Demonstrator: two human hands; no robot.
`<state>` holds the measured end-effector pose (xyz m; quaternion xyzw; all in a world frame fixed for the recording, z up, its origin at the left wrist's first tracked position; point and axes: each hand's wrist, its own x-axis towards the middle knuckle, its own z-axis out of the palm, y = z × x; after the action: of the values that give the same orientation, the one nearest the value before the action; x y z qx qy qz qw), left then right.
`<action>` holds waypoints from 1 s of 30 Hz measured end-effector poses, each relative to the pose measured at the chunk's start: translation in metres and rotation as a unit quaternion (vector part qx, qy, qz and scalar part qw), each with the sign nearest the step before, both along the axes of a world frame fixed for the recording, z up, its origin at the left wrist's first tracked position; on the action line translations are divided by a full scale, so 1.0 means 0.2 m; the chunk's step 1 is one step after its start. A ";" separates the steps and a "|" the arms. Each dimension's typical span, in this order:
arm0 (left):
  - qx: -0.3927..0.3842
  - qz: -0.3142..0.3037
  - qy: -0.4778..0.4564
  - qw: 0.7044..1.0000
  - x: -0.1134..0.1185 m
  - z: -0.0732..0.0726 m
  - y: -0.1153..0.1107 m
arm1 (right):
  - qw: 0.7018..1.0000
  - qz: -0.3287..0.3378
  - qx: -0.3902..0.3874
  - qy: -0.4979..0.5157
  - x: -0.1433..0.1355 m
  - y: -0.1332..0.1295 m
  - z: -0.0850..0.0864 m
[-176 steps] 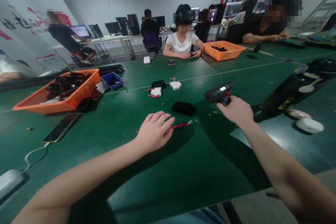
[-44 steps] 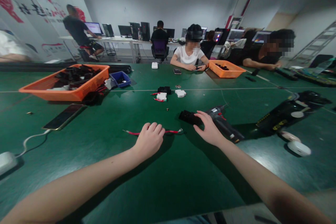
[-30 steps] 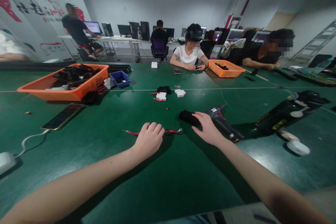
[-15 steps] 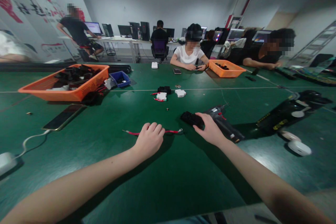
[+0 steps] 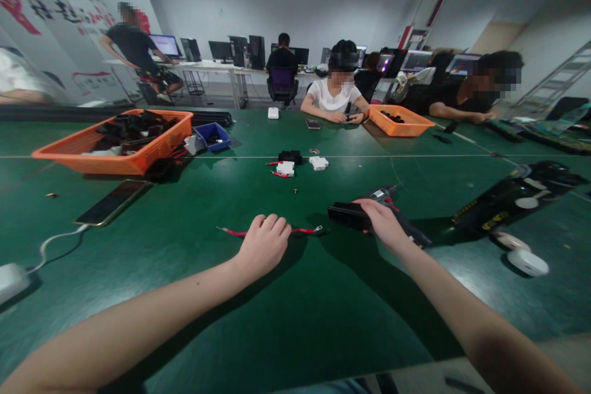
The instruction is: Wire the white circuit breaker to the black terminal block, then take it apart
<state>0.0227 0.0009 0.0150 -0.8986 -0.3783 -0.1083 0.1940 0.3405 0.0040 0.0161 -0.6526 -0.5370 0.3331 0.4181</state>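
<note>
The right hand [image 5: 382, 221] gripped the black housing [image 5: 346, 215] just left of the drill [image 5: 385, 196]; farther left, the left hand [image 5: 264, 247] clasped the red cable [image 5: 303, 231]. Yellow lettering [image 5: 492, 218] right of the drill was unreadable.

A smartphone [image 5: 113, 204] on a white cable [image 5: 62, 234] lies at nine o'clock, a black yellow-lettered cylinder [image 5: 501, 200] at three; a white-shirted person [image 5: 334, 93] sits at one.

Open green tabletop [image 5: 277, 332] nearest the wearer; power drill [image 5: 388, 200] blocking just beyond the right hand [image 5: 378, 218].
</note>
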 end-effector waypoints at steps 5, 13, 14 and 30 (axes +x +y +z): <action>0.000 -0.001 -0.004 1.000 0.00 -0.01 0.00 | 0.998 -0.012 -0.054 0.035 -0.01 -0.01 0.02; 0.000 -0.001 -0.005 1.000 0.00 -0.01 0.00 | 0.997 -0.007 -0.069 -0.026 -0.01 -0.02 0.02; -0.001 -0.001 -0.006 1.000 0.00 -0.02 0.00 | 0.997 0.004 -0.043 -0.070 -0.01 -0.02 0.01; 0.004 -0.006 -0.001 1.000 -0.01 -0.03 0.01 | 0.957 -0.022 -0.022 -0.289 -0.01 -0.04 0.03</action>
<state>0.0213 0.0021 0.0093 -0.9000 -0.3726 -0.1119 0.1963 0.3382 -0.0048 0.0231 -0.7417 -0.6129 0.1324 0.2383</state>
